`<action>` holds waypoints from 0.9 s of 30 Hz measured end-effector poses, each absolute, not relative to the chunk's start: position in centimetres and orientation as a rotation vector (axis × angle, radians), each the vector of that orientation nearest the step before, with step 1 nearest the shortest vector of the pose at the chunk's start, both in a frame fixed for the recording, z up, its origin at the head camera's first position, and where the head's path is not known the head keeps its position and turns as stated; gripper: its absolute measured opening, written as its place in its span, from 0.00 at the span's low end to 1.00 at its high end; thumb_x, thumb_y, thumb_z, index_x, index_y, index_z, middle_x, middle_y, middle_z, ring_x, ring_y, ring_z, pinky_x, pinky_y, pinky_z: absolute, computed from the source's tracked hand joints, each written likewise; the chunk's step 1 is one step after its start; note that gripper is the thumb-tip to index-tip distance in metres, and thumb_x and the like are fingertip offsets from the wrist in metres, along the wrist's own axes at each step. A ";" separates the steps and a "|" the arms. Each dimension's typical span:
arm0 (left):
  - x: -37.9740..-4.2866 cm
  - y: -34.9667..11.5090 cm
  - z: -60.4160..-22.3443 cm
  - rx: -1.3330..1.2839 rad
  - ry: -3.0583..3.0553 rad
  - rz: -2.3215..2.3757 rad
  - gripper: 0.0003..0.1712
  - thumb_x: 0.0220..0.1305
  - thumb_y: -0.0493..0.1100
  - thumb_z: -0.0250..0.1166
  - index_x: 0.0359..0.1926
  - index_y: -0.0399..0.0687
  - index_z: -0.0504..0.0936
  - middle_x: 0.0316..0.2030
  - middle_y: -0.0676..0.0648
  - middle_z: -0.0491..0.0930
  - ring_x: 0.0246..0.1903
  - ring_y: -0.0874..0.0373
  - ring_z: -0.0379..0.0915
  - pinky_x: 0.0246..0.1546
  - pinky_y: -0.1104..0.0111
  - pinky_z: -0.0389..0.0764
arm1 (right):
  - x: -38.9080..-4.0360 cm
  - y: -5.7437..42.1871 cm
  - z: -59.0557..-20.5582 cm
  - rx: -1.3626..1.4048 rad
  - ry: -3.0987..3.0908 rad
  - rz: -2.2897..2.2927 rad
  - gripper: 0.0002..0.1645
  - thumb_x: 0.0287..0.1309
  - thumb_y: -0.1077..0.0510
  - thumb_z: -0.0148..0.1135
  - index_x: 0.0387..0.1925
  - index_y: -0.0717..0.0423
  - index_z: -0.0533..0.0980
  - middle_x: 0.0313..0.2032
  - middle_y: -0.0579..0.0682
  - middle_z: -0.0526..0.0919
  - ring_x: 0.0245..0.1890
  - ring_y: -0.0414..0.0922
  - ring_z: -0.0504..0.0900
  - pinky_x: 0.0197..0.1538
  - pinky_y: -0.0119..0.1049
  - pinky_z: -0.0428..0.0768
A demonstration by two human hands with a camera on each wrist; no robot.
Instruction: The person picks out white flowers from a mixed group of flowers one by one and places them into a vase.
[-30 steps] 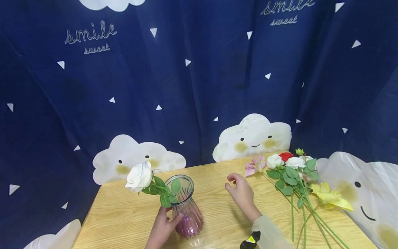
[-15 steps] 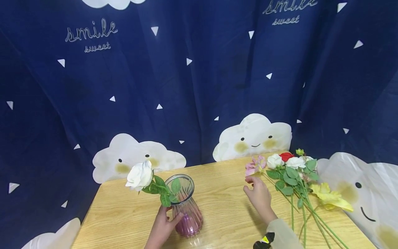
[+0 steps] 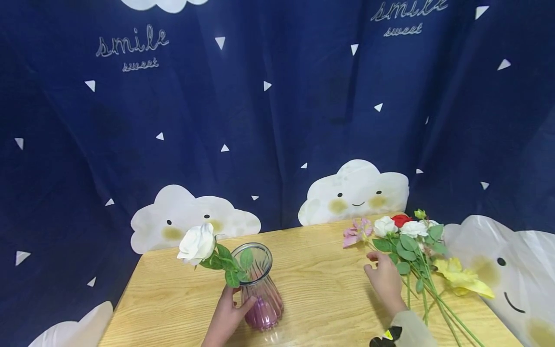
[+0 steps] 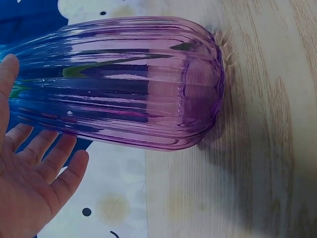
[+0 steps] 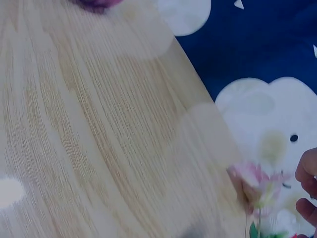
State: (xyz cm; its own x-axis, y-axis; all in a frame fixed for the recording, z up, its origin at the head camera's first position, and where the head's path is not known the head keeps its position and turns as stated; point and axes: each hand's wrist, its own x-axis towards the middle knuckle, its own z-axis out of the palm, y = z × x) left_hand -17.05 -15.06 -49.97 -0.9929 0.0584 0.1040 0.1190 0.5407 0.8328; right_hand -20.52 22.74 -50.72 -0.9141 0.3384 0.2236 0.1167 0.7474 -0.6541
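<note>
A ribbed glass vase point(image 3: 262, 303), purple toward its base, stands upright on the wooden table. My left hand point(image 3: 228, 313) holds it from the left below the rim, thumb in front. In the left wrist view, thumb and fingers point(image 4: 69, 179) flank its narrow part. One white rose point(image 3: 197, 244) leans left out of the vase, its leaves over the rim. My right hand point(image 3: 386, 282), fingers loosely bent and holding nothing, hovers left of the flower stems point(image 3: 446, 313). Just beyond it lies a pink flower point(image 3: 358, 233), seen also in the right wrist view.
White roses point(image 3: 414, 228), a red rose point(image 3: 401, 220) and a yellow flower point(image 3: 463, 277) lie at the table's right side, stems toward the front. A dark blue curtain point(image 3: 277, 111) with clouds hangs behind the table point(image 3: 316, 279).
My right hand has moved right across the table, from near the middle to beside the flower stems. The left hand and the vase have stayed in place.
</note>
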 end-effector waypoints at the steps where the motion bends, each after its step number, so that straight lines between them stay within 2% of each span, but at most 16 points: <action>1: -17.1 -15.0 -49.9 -0.159 -2.704 -1.471 0.40 0.49 0.57 0.62 0.60 0.50 0.58 0.55 0.38 0.67 0.51 0.45 0.67 0.38 0.52 0.77 | -20.4 23.1 -50.9 -0.365 -2.618 0.947 0.17 0.48 0.59 0.54 0.43 0.58 0.74 0.42 0.58 0.79 0.40 0.53 0.76 0.34 0.46 0.76; 7: -17.0 -14.9 -49.8 -0.166 -2.707 -1.474 0.39 0.49 0.57 0.62 0.60 0.51 0.58 0.55 0.38 0.67 0.51 0.45 0.67 0.38 0.51 0.77 | -19.8 25.6 -52.0 -0.434 -2.597 0.955 0.18 0.49 0.59 0.54 0.44 0.61 0.73 0.42 0.62 0.77 0.40 0.55 0.75 0.33 0.47 0.75; 9: -17.0 -14.9 -49.8 -0.160 -2.709 -1.470 0.39 0.49 0.57 0.62 0.60 0.50 0.59 0.55 0.37 0.67 0.51 0.45 0.67 0.38 0.52 0.77 | -19.5 26.4 -52.3 -0.452 -2.613 0.960 0.19 0.50 0.58 0.53 0.45 0.62 0.72 0.43 0.63 0.77 0.37 0.54 0.76 0.32 0.47 0.74; 14: -17.0 -15.0 -49.8 -0.164 -2.707 -1.466 0.39 0.49 0.57 0.62 0.60 0.49 0.59 0.55 0.37 0.67 0.51 0.44 0.67 0.38 0.51 0.77 | -18.9 28.1 -53.1 -0.525 -2.643 0.951 0.21 0.51 0.58 0.54 0.47 0.63 0.70 0.44 0.65 0.76 0.31 0.52 0.75 0.24 0.40 0.72; 18: -17.0 -15.0 -49.8 -0.171 -2.704 -1.469 0.39 0.50 0.57 0.62 0.60 0.49 0.58 0.55 0.36 0.66 0.51 0.44 0.67 0.38 0.51 0.77 | -18.5 29.3 -53.7 -0.637 -2.611 0.936 0.23 0.49 0.58 0.55 0.48 0.64 0.68 0.45 0.65 0.75 0.38 0.57 0.75 0.30 0.46 0.75; 23: -17.0 -15.1 -49.8 -0.177 -2.705 -1.469 0.40 0.50 0.58 0.61 0.61 0.50 0.57 0.56 0.36 0.66 0.51 0.43 0.67 0.38 0.50 0.77 | -17.7 30.7 -54.0 -0.813 -2.586 0.938 0.29 0.49 0.57 0.53 0.54 0.64 0.64 0.49 0.69 0.68 0.47 0.65 0.67 0.40 0.59 0.71; 27: -17.0 -15.1 -49.9 -0.183 -2.693 -1.473 0.40 0.50 0.58 0.61 0.61 0.51 0.57 0.56 0.37 0.66 0.51 0.44 0.67 0.38 0.50 0.77 | -17.2 32.0 -54.5 -0.928 -2.608 0.936 0.31 0.51 0.53 0.50 0.56 0.62 0.61 0.51 0.70 0.65 0.47 0.67 0.66 0.38 0.60 0.70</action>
State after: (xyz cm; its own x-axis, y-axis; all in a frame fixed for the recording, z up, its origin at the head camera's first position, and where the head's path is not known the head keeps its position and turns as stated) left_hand -16.97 -15.06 -49.89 -0.9907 0.0722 0.1155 0.1362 0.5345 0.8341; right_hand -17.18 31.98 -54.55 -0.7769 0.6296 -0.0065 0.4902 0.5983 -0.6338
